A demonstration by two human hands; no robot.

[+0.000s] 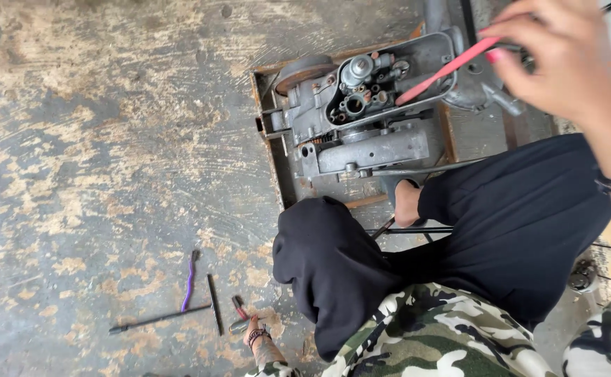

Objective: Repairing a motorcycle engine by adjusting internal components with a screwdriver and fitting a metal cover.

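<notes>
My right hand [564, 59] at the top right grips a red-handled tool [445, 70]. Its tip reaches into the open oval housing of a grey metal machine [375, 150], which lies on a rusty framed base [277, 167]. At the bottom, my left hand [253, 327], with a banded wrist, rests low on the floor. Its fingers are at a small metal piece [238, 326], beside a small red-handled tool [239, 306]. Whether those fingers hold anything is hidden. My knees in black trousers [333, 272] fill the lower middle, and a bare foot [406, 204] presses against the base.
On the worn concrete floor [96, 139] lie a purple-handled tool [188, 283], a long black rod [155, 320] and a shorter black rod [214, 314]. Thin black bars [410, 230] run under my legs. A round metal part [582, 277] sits at the right.
</notes>
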